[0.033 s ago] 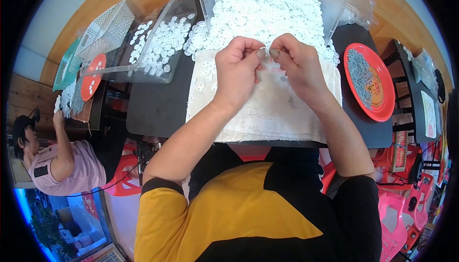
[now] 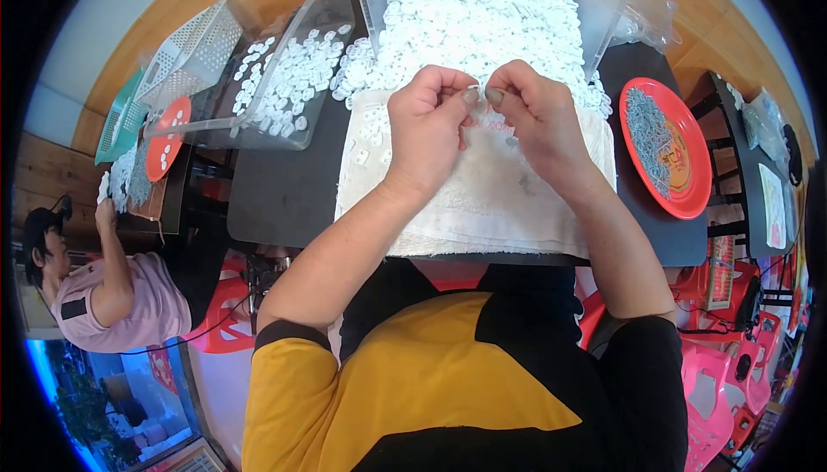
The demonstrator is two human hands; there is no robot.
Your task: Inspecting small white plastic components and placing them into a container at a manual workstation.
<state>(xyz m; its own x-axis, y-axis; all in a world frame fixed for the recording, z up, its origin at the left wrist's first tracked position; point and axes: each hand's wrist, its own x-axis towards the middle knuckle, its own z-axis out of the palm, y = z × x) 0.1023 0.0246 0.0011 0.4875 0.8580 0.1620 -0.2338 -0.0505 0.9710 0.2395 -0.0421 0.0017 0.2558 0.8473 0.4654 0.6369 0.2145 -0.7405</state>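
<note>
White and mostly hidden, a small bit (image 2: 478,89) shows at the tips of the left hand (image 2: 431,119), whose fingers (image 2: 461,106) are pinched narrow on it, thumb against index. Just beside, at three o'clock, the right hand (image 2: 538,119) also has its fingers drawn narrow; whether they grip anything is too small to tell. Both hands are over the far part of a pale cloth (image 2: 482,209) with red print. At nine o'clock from the left hand, a few white pieces (image 2: 370,132) lie on the cloth. At twelve o'clock, a big heap (image 2: 482,20) of white pieces lies between the walls of a clear bin (image 2: 613,7) and reaches the cloth's far edge. More lie scattered in a clear tub (image 2: 207,129) at ten o'clock. A plastic bag (image 2: 646,20) is at two o'clock. Just past three, a red plate (image 2: 699,175) holds grey pins (image 2: 644,132). All this rests on a black desk (image 2: 276,201). Farther off at nine are a green basket (image 2: 119,123) and an orange plate (image 2: 164,149) bearing some white pieces; at eight, a co-worker (image 2: 125,291) in pink reaches toward white pieces. Pink stools (image 2: 706,399) are between four and five o'clock.
</note>
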